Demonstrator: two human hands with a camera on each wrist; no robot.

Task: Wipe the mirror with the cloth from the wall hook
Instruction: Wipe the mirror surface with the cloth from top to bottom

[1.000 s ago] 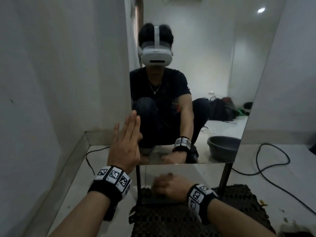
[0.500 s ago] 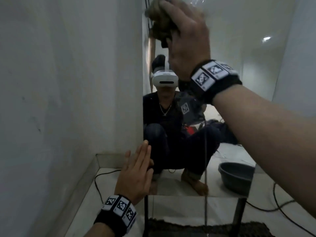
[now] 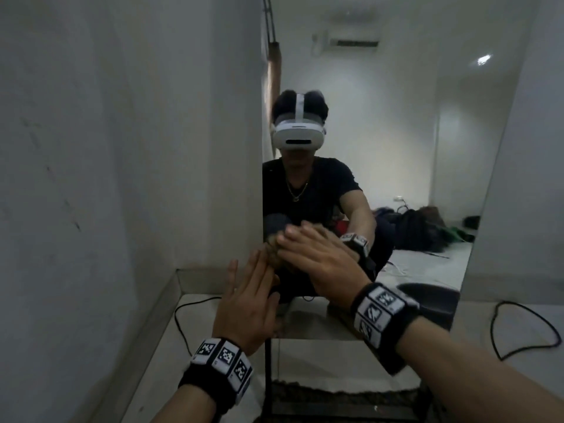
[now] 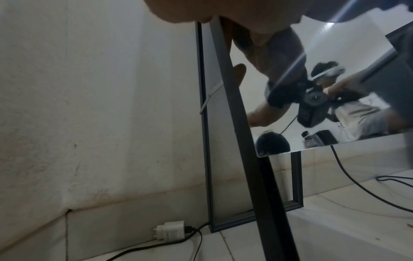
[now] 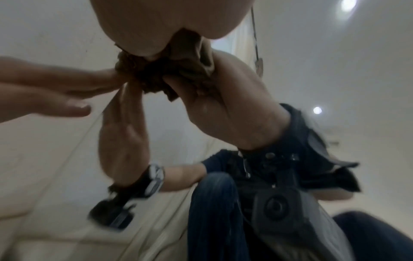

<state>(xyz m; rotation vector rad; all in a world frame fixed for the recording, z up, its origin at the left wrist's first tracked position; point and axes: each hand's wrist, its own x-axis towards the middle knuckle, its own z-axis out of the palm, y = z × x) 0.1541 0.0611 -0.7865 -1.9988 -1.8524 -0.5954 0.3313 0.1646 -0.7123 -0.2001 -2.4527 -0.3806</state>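
White walls met in a corner of a tiled floor (image 3: 503,389), where a dark-framed mirror (image 3: 396,148) stood propped on its stand against the left wall. Half a second before, the right hand had been raised high near the mirror's top left corner, bunching the brown cloth; it had since come down to the lower left part of the glass. The right hand (image 3: 317,257) lay with fingers extended, pressing the cloth (image 3: 271,250) flat against the mirror, just inside its left edge. The left hand (image 3: 247,303) remained open, palm and straight fingers braced along the mirror's left frame edge, holding nothing. A black cable (image 3: 525,331) looped on the floor to the right of the mirror, and a white charger (image 4: 171,230) lay by the skirting. Judged from this, a downward wiping stroke was under way, and most of the glass was left to cover.
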